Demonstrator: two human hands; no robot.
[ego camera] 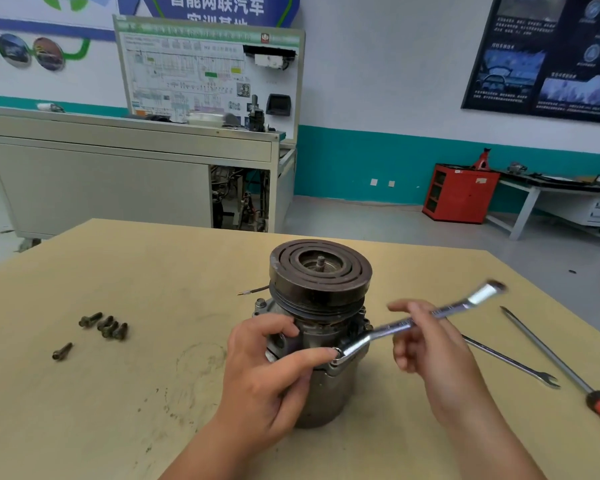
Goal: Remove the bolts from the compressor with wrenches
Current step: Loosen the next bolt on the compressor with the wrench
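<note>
Your right hand is pinching the shank of a shiny silver steel combination wrench, with your fingers curling round it near its middle. From that hand the wrench is slanting down to the left. Its far end is sticking up and out to the right, blurred, and its ring end is resting against the flange of the compressor on the side facing that hand. Whether the ring is sitting over a bolt head cannot be told.

Your left hand is gripping the grey cast-metal cylindrical compressor. The thumb and fingers are curling round its body, and the index finger is reaching across the front and touching the wrench's ring end. The compressor is standing upright between your two hands, with its dark grooved round pulley on top.

Well to the left of your left hand, dark loose bolts are lying on the tan wooden tabletop: four bunched together and one apart, nearer you.

To the right of your right hand a slim silver open-end wrench is lying flat. Just beyond it is lying a long screwdriver with a red and black handle.
</note>
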